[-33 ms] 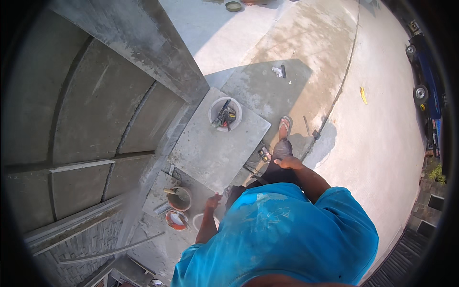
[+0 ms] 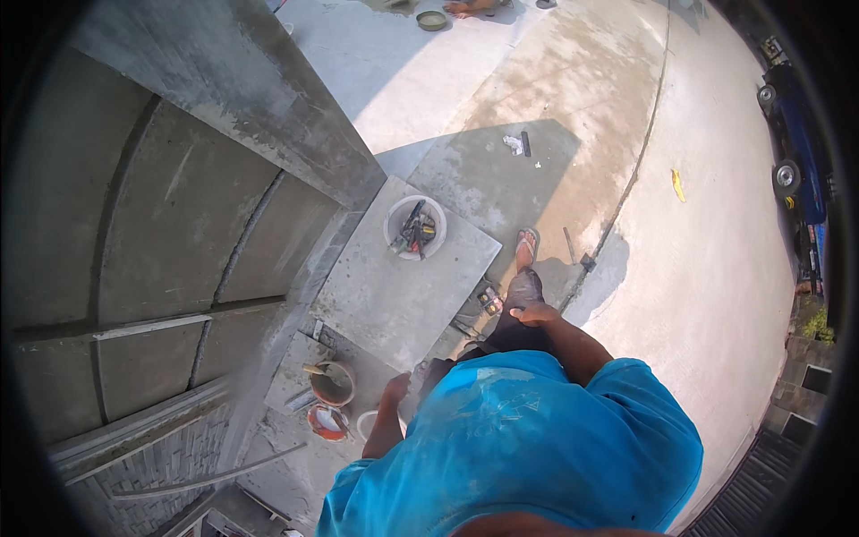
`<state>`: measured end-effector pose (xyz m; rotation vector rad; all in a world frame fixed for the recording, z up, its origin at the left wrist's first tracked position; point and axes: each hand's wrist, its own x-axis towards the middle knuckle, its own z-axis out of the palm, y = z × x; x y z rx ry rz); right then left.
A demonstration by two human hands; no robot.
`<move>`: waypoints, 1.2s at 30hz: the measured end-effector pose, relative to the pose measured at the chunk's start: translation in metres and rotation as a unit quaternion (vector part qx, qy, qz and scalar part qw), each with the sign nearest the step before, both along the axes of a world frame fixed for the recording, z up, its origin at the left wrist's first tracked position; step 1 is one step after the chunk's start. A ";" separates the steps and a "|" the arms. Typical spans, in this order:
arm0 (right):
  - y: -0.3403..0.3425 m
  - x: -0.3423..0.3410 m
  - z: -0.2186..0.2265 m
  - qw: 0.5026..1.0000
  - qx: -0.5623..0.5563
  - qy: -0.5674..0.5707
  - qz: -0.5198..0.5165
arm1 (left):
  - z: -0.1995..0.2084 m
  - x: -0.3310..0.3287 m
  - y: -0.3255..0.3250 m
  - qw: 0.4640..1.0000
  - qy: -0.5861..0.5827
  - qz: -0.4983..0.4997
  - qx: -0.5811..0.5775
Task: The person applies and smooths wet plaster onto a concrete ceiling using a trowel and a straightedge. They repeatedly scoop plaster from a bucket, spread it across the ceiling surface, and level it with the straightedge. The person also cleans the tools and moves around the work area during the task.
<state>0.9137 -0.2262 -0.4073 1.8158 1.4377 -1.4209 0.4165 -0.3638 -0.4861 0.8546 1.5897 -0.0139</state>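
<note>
My right hand [image 2: 534, 313] lies on my bent right leg [image 2: 523, 289], with nothing visible in it. My left hand [image 2: 395, 387] is beside my left knee, near the close corner of a large grey slab [image 2: 385, 295]; its fingers are too small and turned away to read. On the slab's far part stands a whitish bucket [image 2: 391, 215] holding several dark hand tools [image 2: 416, 234]. Left of my left hand sit a brown bucket [image 2: 347, 394] with a wooden-handled tool [image 2: 313, 369] and an orange bowl [image 2: 315, 428]. My left arm partly hides a white container [image 2: 362, 426].
A grey panelled wall [image 2: 179, 215] and a pillar [image 2: 242, 80] rise at the left. Near my right leg lies a dark item with yellow spots [image 2: 489, 300]. Farther off are a dark block [image 2: 525, 143], a green basin [image 2: 431, 20], part of another person [image 2: 470, 7] and a blue vehicle [image 2: 801, 143].
My left hand has shifted slightly toward the slab's corner, and its spread fingers no longer show. My right hand stays on my leg. The view has shifted a little, and more of the other person shows.
</note>
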 end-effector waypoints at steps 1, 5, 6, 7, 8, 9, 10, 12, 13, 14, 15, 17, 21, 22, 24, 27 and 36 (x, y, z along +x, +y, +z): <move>-0.003 0.045 -0.014 0.996 0.026 -0.051 -0.075 | 0.026 0.074 0.051 0.992 0.038 -0.062 -0.103; 0.062 0.168 -0.022 0.986 -0.025 0.004 -0.167 | 0.105 0.219 0.156 0.974 0.085 -0.140 -0.157; 0.063 0.188 -0.020 0.980 -0.010 0.051 -0.190 | 0.095 0.241 0.176 0.981 0.081 -0.135 -0.115; 0.065 0.213 -0.016 0.974 0.006 0.091 -0.209 | 0.082 0.267 0.193 0.986 0.077 -0.131 -0.071; 0.082 0.223 -0.001 0.981 -0.028 0.089 -0.168 | 0.078 0.288 0.210 0.989 0.082 -0.122 -0.029; 0.096 0.232 0.014 0.985 -0.067 0.082 -0.133 | 0.077 0.309 0.231 0.989 0.085 -0.118 0.004; 0.110 0.244 0.021 0.984 -0.114 0.080 -0.113 | 0.080 0.328 0.252 0.990 0.082 -0.113 0.024; 0.145 0.264 0.018 0.975 -0.199 0.074 -0.067 | 0.130 0.369 0.315 0.998 0.021 -0.063 -0.011; 0.160 0.274 0.018 0.980 -0.173 0.085 -0.047 | 0.160 0.387 0.345 0.999 -0.021 -0.033 -0.029; 0.178 0.280 0.016 0.977 -0.197 0.074 -0.040 | 0.174 0.398 0.367 0.999 -0.032 -0.012 -0.037; 0.204 0.282 0.013 0.974 -0.218 0.060 -0.024 | 0.179 0.402 0.380 0.999 -0.032 0.007 -0.039; 0.242 0.286 0.007 0.969 -0.241 0.051 -0.001 | 0.143 0.402 0.401 1.000 0.006 0.011 -0.024; 0.326 0.298 0.010 0.976 -0.208 0.054 0.040 | 0.106 0.412 0.473 0.995 -0.085 -0.041 0.042; 0.347 0.296 0.018 0.978 -0.194 0.058 0.047 | 0.101 0.412 0.493 0.991 -0.101 -0.065 0.060; 0.384 0.316 0.012 0.983 -0.158 0.079 0.043 | 0.108 0.439 0.556 0.996 -0.034 -0.060 0.065; 0.477 0.322 0.047 0.984 -0.164 0.053 -0.036 | 0.136 0.426 0.654 0.994 -0.005 -0.097 0.045; 0.748 0.255 0.117 0.970 -0.056 0.100 -0.213 | 0.127 0.366 0.772 0.985 0.046 -0.155 0.057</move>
